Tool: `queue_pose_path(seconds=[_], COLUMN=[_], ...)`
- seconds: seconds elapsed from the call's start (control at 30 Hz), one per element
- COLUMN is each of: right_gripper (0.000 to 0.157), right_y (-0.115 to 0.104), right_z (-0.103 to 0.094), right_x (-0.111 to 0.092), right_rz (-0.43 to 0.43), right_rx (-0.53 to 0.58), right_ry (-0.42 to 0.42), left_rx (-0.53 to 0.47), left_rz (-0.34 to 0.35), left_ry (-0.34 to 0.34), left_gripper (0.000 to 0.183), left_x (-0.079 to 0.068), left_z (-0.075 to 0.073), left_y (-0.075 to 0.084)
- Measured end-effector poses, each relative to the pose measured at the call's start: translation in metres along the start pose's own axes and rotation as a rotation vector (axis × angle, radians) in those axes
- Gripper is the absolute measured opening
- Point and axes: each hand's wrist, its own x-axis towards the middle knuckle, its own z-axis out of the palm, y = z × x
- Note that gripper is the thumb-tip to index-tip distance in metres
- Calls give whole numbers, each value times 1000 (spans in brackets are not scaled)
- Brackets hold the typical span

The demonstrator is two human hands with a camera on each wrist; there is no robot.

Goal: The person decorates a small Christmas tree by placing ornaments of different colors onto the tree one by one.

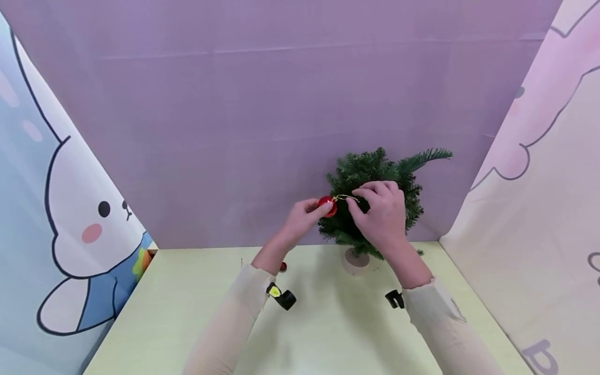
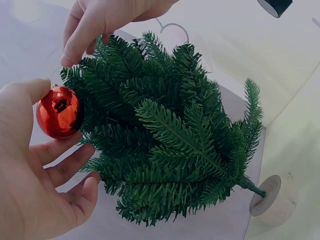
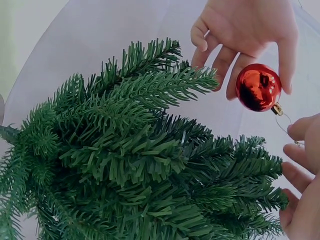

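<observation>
A shiny red Christmas ball (image 1: 328, 202) is pinched between the thumb and fingers of my left hand (image 1: 299, 221). From its gold cap runs a thin gold string loop (image 1: 346, 197), and my right hand (image 1: 382, 217) pinches the far end of that loop between thumb and fingertips. Both hands are in front of a small green artificial Christmas tree (image 1: 367, 165), near its upper left side. In the left wrist view the ball (image 2: 60, 112) overlaps the outer branch tips. The tree's round pale base (image 1: 356, 263) stands on the table, and the right forearm covers part of the lower branches.
A small dark red object (image 1: 283, 267) lies on the pale table (image 1: 187, 307) beside my left wrist. Close behind the tree hangs a purple backdrop (image 1: 234, 130). Printed cartoon curtains (image 1: 84, 208) flank the table on both sides. One branch (image 1: 426, 158) juts out at the upper right.
</observation>
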Motion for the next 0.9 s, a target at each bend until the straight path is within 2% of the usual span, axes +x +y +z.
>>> queue_pose_path(seconds=[0.17, 0.33, 0.47, 0.57, 0.67, 0.77, 0.83, 0.9], right_gripper=[13, 9, 9, 10, 10, 8, 7, 6], right_y=[1, -2, -3, -3, -2, -2, -4, -4], right_z=[-2, -2, -1, 0, 1, 0, 0, 0], right_x=[-1, 0, 2, 3, 4, 5, 5, 5], right_rz=[-68, -67, -71, -99, -139, -166, -171, -169], right_rx=[1, 37, 59, 49, 28, 38, 64, 93], right_ry=[-20, -17, -30, -69, -109, -132, -142, -151], left_rx=[-24, -37, -10, 70, 194, 286, 312, 329], left_rz=[21, -3, -3, 68, 188, 304, 343, 350], left_ry=[-37, -21, -10, 30, 80, 88, 80, 79], left_gripper=[39, 37, 40, 40, 34, 23, 17, 13], left_x=[-1, -5, -9, -12, -15, -19, -19, -19], left_z=[2, -1, -3, -1, 3, 8, 10, 11], left_y=[-4, -7, -9, -8, 1, 14, 22, 27])
